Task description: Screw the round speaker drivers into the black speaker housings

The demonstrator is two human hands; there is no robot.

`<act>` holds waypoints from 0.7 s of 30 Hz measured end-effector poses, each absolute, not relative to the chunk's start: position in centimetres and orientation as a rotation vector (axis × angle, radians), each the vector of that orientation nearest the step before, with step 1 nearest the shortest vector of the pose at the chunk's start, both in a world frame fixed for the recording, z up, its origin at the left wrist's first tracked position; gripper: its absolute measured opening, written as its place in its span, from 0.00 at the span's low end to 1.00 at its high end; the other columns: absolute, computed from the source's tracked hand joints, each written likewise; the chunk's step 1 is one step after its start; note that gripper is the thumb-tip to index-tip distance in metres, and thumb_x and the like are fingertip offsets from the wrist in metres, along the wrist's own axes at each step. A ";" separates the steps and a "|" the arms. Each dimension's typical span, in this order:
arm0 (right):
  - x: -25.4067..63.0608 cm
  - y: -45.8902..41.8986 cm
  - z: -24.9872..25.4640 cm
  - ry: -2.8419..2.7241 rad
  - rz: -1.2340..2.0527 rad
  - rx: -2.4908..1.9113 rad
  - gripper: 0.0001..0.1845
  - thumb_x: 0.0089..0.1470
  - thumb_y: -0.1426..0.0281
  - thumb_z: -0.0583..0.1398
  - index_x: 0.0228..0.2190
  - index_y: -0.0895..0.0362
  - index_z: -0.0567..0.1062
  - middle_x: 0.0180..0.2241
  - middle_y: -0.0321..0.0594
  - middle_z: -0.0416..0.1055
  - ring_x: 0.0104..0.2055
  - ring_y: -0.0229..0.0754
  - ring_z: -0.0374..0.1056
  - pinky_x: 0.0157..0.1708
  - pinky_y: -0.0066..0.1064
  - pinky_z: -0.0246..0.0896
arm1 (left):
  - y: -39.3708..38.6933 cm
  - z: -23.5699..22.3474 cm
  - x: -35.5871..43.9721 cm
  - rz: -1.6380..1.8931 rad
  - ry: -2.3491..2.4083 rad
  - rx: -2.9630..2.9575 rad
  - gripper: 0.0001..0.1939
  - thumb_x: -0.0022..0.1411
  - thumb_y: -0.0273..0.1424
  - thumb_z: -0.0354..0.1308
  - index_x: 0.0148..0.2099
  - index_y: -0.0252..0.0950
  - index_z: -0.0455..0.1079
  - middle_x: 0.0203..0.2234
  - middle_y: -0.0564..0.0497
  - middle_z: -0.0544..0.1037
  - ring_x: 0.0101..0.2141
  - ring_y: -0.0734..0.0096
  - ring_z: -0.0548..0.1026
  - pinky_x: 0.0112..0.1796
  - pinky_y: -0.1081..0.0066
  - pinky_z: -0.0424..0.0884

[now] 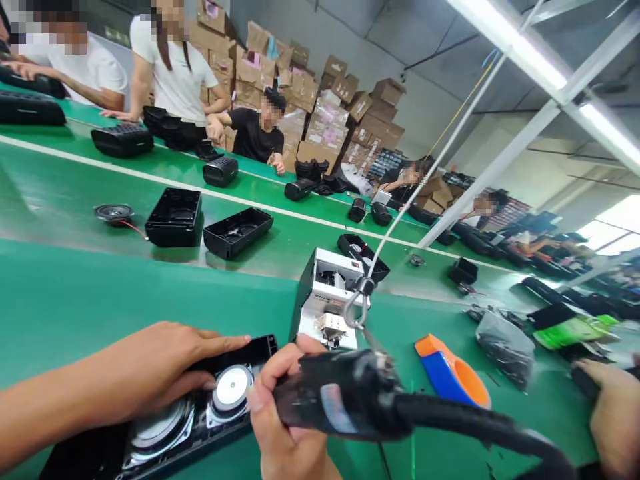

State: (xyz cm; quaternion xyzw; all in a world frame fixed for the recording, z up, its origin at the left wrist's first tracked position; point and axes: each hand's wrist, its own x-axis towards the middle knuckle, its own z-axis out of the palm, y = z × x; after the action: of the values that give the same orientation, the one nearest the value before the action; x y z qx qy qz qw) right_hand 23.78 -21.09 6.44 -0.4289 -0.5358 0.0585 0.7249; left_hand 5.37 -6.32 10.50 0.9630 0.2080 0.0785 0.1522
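Note:
A black speaker housing lies at the lower left with its inside facing up. Round speaker drivers sit in it; the smaller driver shows a white disc. My left hand holds the housing, its index finger stretched along the far wall and its thumb inside. In my right hand is a black electric screwdriver, hanging by a metal ring from a cord, its thick cable trailing right. The fingers wrap round its front end beside the smaller driver. Its tip is hidden behind the hand.
A white screw feeder stands just beyond the screwdriver. An orange and blue tape roll lies right of it, near a plastic bag. Another person's hand is at the right edge. Open housings line the green conveyor, with co-workers behind.

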 end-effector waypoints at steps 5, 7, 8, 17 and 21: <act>27.9 -21.0 9.9 -1.011 0.080 -0.758 0.35 0.79 0.67 0.64 0.77 0.34 0.59 0.31 0.23 0.68 0.23 0.38 0.64 0.26 0.30 0.72 | -6.1 10.4 5.1 0.230 0.651 2.772 0.37 0.71 0.23 0.51 0.74 0.57 0.81 0.48 0.62 0.94 0.41 0.61 0.93 0.43 0.73 0.85; 30.2 -20.8 11.1 -1.010 -0.001 -0.808 0.35 0.78 0.70 0.66 0.75 0.34 0.62 0.33 0.24 0.69 0.26 0.38 0.67 0.31 0.30 0.75 | -6.4 9.4 4.4 0.313 0.665 2.679 0.38 0.73 0.24 0.52 0.76 0.60 0.78 0.58 0.62 0.92 0.48 0.59 0.94 0.48 0.72 0.87; 31.3 -20.8 11.5 -1.011 -0.024 -0.833 0.36 0.77 0.71 0.67 0.75 0.35 0.62 0.33 0.24 0.70 0.27 0.38 0.68 0.32 0.30 0.76 | -6.7 8.7 4.0 0.375 0.686 2.634 0.39 0.73 0.25 0.52 0.78 0.61 0.76 0.61 0.62 0.90 0.51 0.57 0.93 0.51 0.71 0.88; 33.6 -20.2 10.3 -0.998 -0.033 -1.001 0.28 0.73 0.68 0.73 0.64 0.47 0.68 0.34 0.27 0.73 0.29 0.40 0.69 0.35 0.34 0.74 | -12.4 1.2 3.3 0.670 1.035 2.357 0.37 0.79 0.27 0.49 0.82 0.59 0.71 0.77 0.58 0.76 0.72 0.49 0.78 0.71 0.49 0.72; 32.7 -20.6 10.7 -0.950 0.019 -1.060 0.27 0.72 0.68 0.74 0.63 0.48 0.69 0.32 0.25 0.73 0.27 0.38 0.69 0.31 0.31 0.71 | -14.0 1.2 4.6 0.557 0.993 2.329 0.38 0.81 0.26 0.51 0.86 0.59 0.63 0.84 0.52 0.64 0.75 0.51 0.74 0.68 0.55 0.75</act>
State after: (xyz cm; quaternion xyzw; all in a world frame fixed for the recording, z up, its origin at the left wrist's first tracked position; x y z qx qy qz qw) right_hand 32.73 -20.57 10.70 -0.4865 -0.4359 0.0089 0.7571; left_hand 4.63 -14.02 1.15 0.8647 0.3688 0.2069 0.2711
